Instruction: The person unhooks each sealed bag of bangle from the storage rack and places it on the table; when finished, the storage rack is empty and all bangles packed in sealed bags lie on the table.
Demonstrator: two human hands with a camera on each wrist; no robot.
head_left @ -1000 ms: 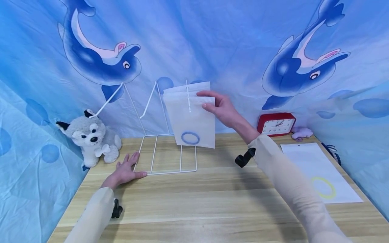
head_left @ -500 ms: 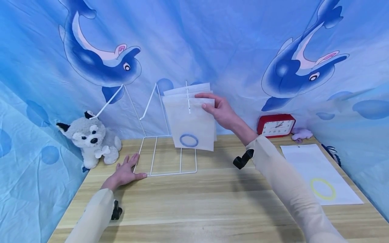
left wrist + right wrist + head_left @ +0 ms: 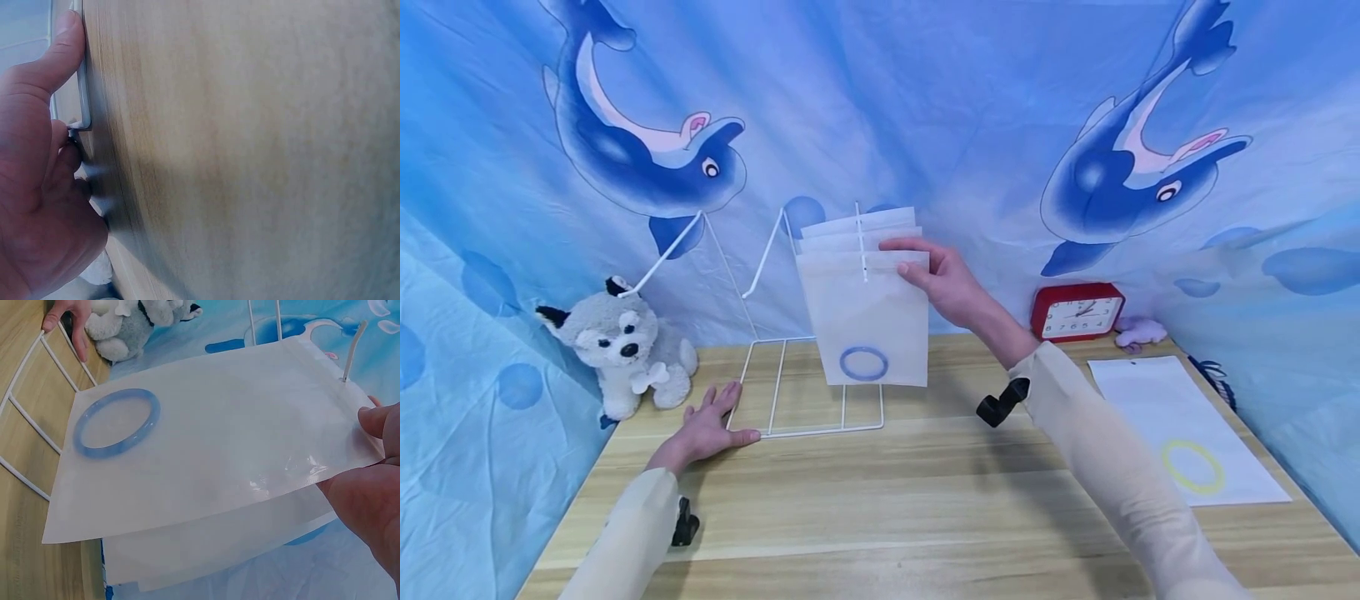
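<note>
My right hand point(image 3: 951, 287) pinches the upper right edge of a translucent white pouch point(image 3: 880, 308), thumb in front. A blue ring point(image 3: 117, 422), like a bangle, shows near the pouch's lower end. The right wrist view shows a white prong point(image 3: 354, 353) of the wire rack poking up at a small hole near the pouch's top. Behind it hang other white pouches point(image 3: 859, 221), mostly hidden. My left hand point(image 3: 703, 427) rests at the left front corner of the rack's base point(image 3: 820, 430), fingers spread, thumb along the front wire point(image 3: 83, 94).
Two bare prongs point(image 3: 765, 250) rise at the rack's left. A husky plush point(image 3: 625, 342) sits left of it. To the right are a red clock point(image 3: 1078, 312), a small purple object point(image 3: 1138, 332) and a white sheet or pouch point(image 3: 1180, 417) with a yellow ring point(image 3: 1192, 467) on the table point(image 3: 880, 517).
My right hand has drawn the front pouch slightly down and toward me, widening its gap from the pouches behind. My left hand has stayed at the rack's corner.
</note>
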